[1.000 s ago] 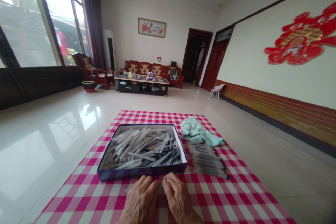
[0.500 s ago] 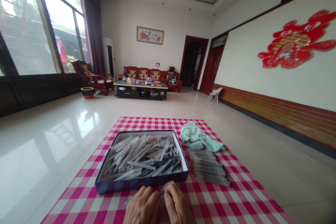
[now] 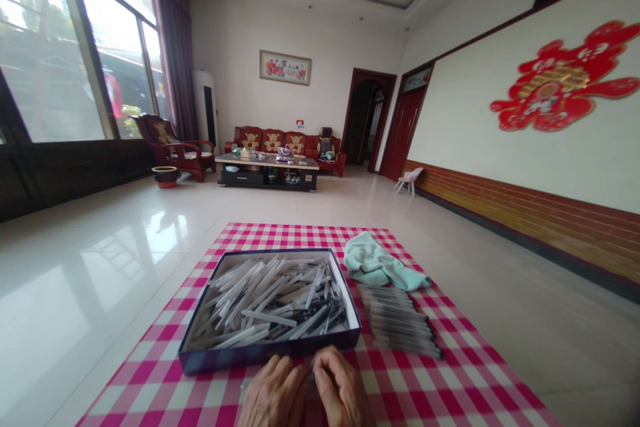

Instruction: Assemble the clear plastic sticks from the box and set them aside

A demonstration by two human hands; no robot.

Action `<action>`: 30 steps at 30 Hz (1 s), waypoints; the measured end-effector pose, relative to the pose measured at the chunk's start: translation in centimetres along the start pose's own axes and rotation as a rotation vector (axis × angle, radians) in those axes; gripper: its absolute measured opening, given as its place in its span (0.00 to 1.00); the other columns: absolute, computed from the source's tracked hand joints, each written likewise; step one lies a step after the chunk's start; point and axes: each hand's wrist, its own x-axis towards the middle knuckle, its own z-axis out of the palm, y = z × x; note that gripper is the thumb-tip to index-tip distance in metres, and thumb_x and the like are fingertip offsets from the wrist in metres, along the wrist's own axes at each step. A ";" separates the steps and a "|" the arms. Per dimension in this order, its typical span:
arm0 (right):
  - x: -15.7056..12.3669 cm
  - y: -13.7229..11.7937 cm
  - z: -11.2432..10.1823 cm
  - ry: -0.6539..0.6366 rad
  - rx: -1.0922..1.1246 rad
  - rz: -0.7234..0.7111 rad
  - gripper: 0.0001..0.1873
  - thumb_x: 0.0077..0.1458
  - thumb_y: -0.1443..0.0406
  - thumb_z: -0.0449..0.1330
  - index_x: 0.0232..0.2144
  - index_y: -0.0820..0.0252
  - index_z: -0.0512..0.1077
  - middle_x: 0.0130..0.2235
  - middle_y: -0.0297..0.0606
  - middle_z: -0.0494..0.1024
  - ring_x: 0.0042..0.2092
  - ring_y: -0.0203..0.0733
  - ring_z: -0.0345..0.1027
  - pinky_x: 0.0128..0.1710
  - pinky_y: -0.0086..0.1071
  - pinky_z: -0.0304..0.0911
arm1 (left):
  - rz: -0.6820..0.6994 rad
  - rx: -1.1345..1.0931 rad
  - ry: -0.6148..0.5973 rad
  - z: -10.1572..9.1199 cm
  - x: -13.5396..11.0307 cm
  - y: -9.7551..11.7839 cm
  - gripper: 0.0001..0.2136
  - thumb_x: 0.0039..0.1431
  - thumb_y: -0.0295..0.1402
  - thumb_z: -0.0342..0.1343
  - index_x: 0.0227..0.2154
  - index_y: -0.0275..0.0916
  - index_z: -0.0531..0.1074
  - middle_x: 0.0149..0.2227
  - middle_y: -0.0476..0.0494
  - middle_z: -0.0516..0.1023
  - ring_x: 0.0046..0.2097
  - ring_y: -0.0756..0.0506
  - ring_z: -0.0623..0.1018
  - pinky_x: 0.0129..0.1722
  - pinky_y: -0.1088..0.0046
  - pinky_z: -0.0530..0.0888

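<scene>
My left hand and my right hand are close together at the near side of the table, just in front of a dark blue box. Both are closed, fingers curled, on a thin translucent pen. Only bits of the pen show, between the hands and past the left fingers; the rest is hidden. Loose clear plastic pen barrels and dark slim pieces fill the box in a jumble. To its right lies a row of clear pens with black ends, slightly blurred.
A crumpled mint-green cloth lies behind the row of pens. Beneath everything is a pink-and-white checked tablecloth. Across the tiled floor stand a low coffee table, a red wooden sofa and an armchair.
Both hands stay at nearly the same spot, with only a slight shift of the fingers. The box and the row of pens look unchanged.
</scene>
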 end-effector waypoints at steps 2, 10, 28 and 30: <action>0.1 0.0 0.0 -0.010 -0.007 0.020 0.13 0.63 0.61 0.47 0.29 0.57 0.66 0.29 0.34 0.70 0.33 0.38 0.67 0.34 0.28 0.61 | 0.004 -0.012 -0.007 -0.1 0.1 0.0 0.09 0.64 0.32 0.44 0.34 0.43 0.70 0.27 0.47 0.72 0.28 0.47 0.74 0.30 0.72 0.73; -0.1 -0.3 -0.3 -0.010 0.004 0.011 0.07 0.57 0.61 0.52 0.31 0.57 0.66 0.29 0.34 0.68 0.31 0.38 0.64 0.30 0.28 0.60 | 0.023 -0.021 0.059 -0.9 0.5 0.1 0.12 0.66 0.34 0.42 0.32 0.43 0.71 0.26 0.48 0.71 0.27 0.48 0.72 0.28 0.75 0.71; 0.2 -0.6 -0.2 -0.041 -0.130 0.071 0.13 0.64 0.64 0.45 0.28 0.57 0.64 0.30 0.35 0.70 0.32 0.38 0.67 0.34 0.29 0.61 | -0.022 -0.096 -0.060 -0.6 0.5 -0.1 0.09 0.64 0.29 0.44 0.38 0.42 0.70 0.29 0.47 0.72 0.30 0.47 0.72 0.30 0.72 0.70; 0.1 -1.0 -0.4 -0.064 -0.106 0.090 0.09 0.63 0.65 0.47 0.31 0.57 0.64 0.32 0.35 0.70 0.35 0.39 0.67 0.36 0.30 0.62 | -0.041 -0.110 -0.061 -0.6 0.5 0.0 0.09 0.65 0.29 0.44 0.38 0.42 0.70 0.29 0.47 0.71 0.30 0.47 0.72 0.30 0.72 0.70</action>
